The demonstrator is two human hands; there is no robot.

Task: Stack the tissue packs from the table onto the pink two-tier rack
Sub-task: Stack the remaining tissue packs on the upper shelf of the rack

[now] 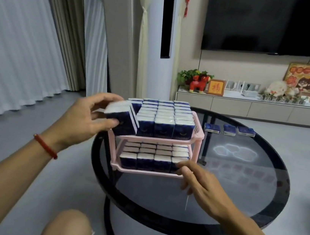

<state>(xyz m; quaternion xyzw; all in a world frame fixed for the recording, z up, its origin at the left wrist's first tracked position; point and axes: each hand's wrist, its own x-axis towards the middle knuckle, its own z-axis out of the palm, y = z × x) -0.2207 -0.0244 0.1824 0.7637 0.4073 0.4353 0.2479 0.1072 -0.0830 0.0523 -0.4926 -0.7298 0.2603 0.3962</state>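
Tissue pack, navy wrapper with white top, tilted, at the left end of the upper tier of the pink two-tier rack; clamped between thumb and curled fingers of the left hand. Pack leaning against the neighbouring upright packs; whether its base already rests on the shelf cannot be told. Upper tier otherwise filled with rows of packs standing on end, white tops up. Lower tier likewise filled with upright packs in rows. Right hand at the front right corner of the lower tier, thumb and forefinger at the pink rim beside the last pack; blurred, so grasp on the rim cannot be confirmed, remaining fingers loosely curled. Hands well apart, one per tier. Three loose packs lying flat in a line on the round dark glass table, behind and to the right of the rack, apart from one another. Rack standing on the left part of the table, near its edge. Red cord bracelet on the left wrist. Bare knee at lower frame edge. Beyond: low cabinet with red horse figurine, framed picture and plants; dark television on the wall; pale curtains at left.
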